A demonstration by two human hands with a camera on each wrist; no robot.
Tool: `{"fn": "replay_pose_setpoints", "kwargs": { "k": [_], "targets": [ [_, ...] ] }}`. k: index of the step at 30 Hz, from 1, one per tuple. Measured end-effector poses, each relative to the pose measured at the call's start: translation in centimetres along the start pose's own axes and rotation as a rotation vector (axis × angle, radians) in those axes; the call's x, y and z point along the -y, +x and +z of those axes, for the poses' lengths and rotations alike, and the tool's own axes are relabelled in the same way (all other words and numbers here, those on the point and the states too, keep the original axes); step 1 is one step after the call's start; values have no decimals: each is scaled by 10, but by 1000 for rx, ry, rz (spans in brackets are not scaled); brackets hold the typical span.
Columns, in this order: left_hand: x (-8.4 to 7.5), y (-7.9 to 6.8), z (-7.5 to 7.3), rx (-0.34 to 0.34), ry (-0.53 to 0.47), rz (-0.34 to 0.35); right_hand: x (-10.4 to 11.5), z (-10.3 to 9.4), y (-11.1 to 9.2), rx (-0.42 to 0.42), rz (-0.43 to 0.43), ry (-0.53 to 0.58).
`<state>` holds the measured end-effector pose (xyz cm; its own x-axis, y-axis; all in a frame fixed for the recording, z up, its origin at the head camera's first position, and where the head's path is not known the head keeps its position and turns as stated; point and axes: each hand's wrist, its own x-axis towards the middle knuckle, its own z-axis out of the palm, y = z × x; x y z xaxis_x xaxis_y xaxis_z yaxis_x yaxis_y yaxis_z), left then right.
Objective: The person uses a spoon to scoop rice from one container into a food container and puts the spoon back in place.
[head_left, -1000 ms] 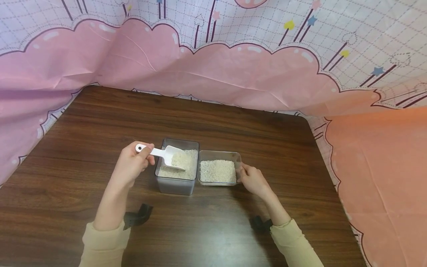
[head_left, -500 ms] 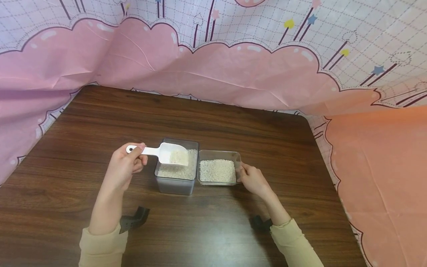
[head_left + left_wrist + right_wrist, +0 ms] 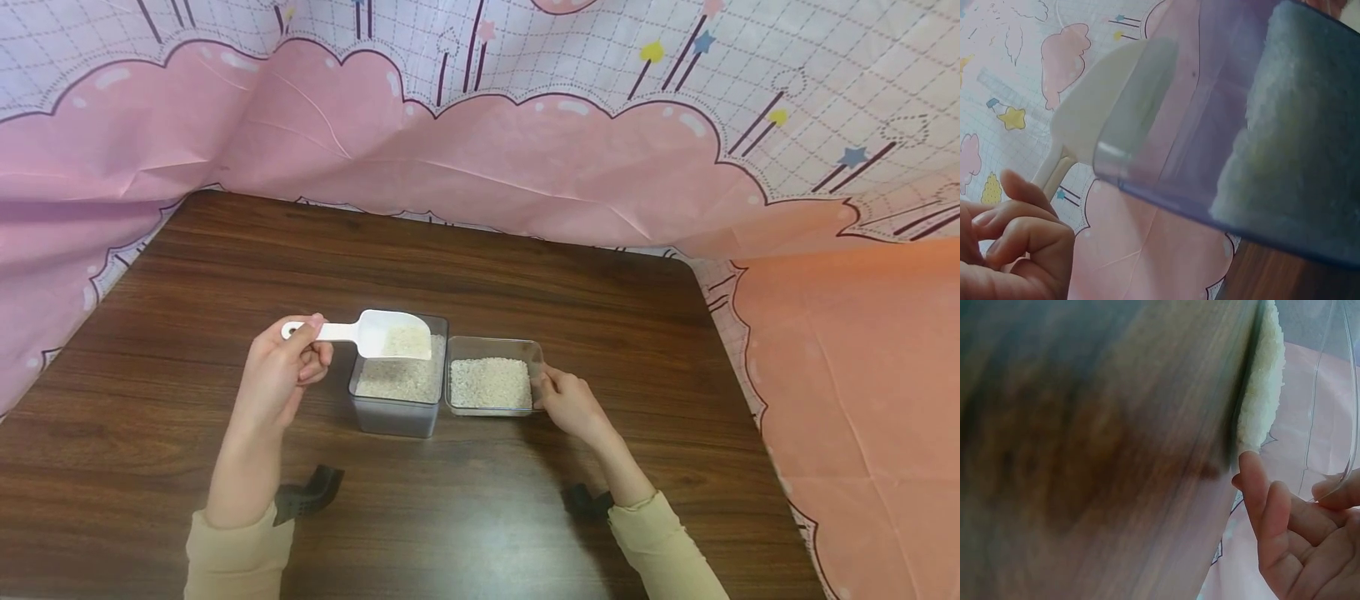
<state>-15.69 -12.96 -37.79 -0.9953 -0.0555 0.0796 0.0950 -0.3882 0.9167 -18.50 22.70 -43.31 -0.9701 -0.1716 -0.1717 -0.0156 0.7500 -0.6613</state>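
Note:
My left hand (image 3: pixel 281 367) pinches the handle of a white scoop (image 3: pixel 369 333), with a small heap of rice (image 3: pixel 407 341) in its bowl. The scoop is held nearly level above a tall grey see-through container (image 3: pixel 396 418), which is largely filled with rice (image 3: pixel 397 380). In the left wrist view the scoop (image 3: pixel 1082 109) shows beyond the container's wall, its bowl partly behind it. My right hand (image 3: pixel 573 407) holds the right side of a shallower clear container (image 3: pixel 491 347), the thumb at its rim in the right wrist view. Rice (image 3: pixel 1263 387) lies along its bottom.
Both containers stand side by side on a dark wooden table (image 3: pixel 480 508). A patterned pink and white curtain (image 3: pixel 480 158) hangs behind the table and along its sides. Black wrist mounts (image 3: pixel 309 493) sit by both forearms.
The scoop has risen from the rice in the tall container, shifted slightly left, and levelled out with rice in it. The right hand and both containers have stayed in place.

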Motion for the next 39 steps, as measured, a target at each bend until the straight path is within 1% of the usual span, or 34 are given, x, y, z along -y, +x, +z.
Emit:
{"fn": "replay_pose_setpoints", "kwargs": {
  "k": [9,13,16,19,24,29,32,35,37,39],
  "targets": [
    [-2,1,12,19,-40,-5,0,0,2,-8,7,2],
    [-3,2,22,28,-43,-14,0,0,1,-8,14,4],
    [-2,5,32,40,-25,-12,0,-1,1,-9,22,6],
    [0,8,41,63,18,-7,0,0,1,-13,19,5],
    [3,16,52,87,87,-15,1,-1,0,-10,12,5],
    [3,21,63,80,204,-39,2,-1,0,-7,13,11],
    [4,23,70,84,316,-50,2,-1,1,-8,10,7],
    [6,25,77,92,463,-30,2,-1,1,-6,11,2],
    [8,26,81,97,567,-1,2,-1,1,-5,12,-2],
    [9,26,86,104,648,29,2,-1,1,-4,13,-2]
  ]
}}
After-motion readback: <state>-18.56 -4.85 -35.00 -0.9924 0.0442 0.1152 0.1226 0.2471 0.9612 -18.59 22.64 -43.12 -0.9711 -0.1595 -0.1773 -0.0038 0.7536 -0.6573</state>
